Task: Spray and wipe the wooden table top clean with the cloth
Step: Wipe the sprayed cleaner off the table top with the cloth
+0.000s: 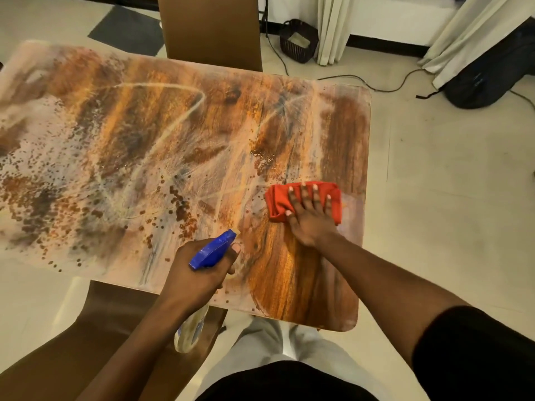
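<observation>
Wooden bench top (179,134), streaked with whitish film and droplets, fills the view. Right hand (311,218) presses a folded red cloth (278,202) flat, fingers (315,195) spread, near its right edge. Left hand (197,273) grips a blue-headed spray bottle (212,250) at the near edge.

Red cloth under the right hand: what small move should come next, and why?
Probably slide the red cloth leftward under the flat right hand. The table top looks wiped only near that hand; droplets and dusty film cover the rest. The left hand holds the spray bottle.
</observation>
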`<action>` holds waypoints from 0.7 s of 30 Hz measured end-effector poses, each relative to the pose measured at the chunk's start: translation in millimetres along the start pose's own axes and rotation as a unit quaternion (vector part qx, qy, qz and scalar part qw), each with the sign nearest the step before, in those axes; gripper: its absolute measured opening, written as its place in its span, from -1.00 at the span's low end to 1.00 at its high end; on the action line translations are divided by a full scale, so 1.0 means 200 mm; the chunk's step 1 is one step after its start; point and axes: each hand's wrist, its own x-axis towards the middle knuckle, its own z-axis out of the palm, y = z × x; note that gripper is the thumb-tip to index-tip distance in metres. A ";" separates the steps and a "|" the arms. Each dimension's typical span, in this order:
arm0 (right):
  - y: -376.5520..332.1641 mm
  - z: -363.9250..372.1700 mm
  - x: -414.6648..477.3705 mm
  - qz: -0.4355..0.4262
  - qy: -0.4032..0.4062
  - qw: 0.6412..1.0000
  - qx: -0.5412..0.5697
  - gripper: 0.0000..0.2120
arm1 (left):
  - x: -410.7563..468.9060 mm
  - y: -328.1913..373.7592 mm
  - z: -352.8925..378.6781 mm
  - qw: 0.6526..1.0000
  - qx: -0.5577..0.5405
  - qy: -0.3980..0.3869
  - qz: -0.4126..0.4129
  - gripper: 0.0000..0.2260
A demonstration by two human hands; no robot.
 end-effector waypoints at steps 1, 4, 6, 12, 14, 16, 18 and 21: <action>-0.10 0.00 0.04 -0.021 -0.015 1.000 -0.005 -0.32 | 0.00 0.00 -0.01 1.000 -0.001 0.004 -0.001 -0.77; -0.40 0.07 0.05 -0.108 -0.047 0.993 -0.033 -0.32 | 0.00 0.01 -0.05 1.000 -0.007 0.014 -0.008 -0.80; -0.56 0.19 -0.03 -0.179 -0.057 0.981 -0.056 -0.33 | 0.00 0.01 -0.08 1.000 -0.006 0.023 -0.010 -0.79; -0.60 0.56 -0.43 -0.331 -0.045 0.936 -0.109 -0.39 | 0.01 -0.04 -0.18 0.999 0.007 0.033 0.002 -0.71; -0.47 0.60 -0.54 -0.344 -0.039 0.931 -0.118 -0.40 | 0.03 -0.04 -0.18 0.999 0.014 0.030 0.003 -0.72; -0.31 0.62 -0.64 -0.343 -0.024 0.930 -0.132 -0.41 | 0.05 -0.05 -0.18 0.999 0.015 0.030 0.006 -0.73; -0.15 0.60 -0.71 -0.322 -0.012 0.935 -0.145 -0.41 | 0.06 -0.05 -0.17 1.000 0.009 0.030 0.005 -0.74; 0.07 0.52 -0.77 -0.254 -0.008 0.957 -0.138 -0.41 | 0.07 -0.03 -0.14 1.000 -0.003 0.027 0.001 -0.71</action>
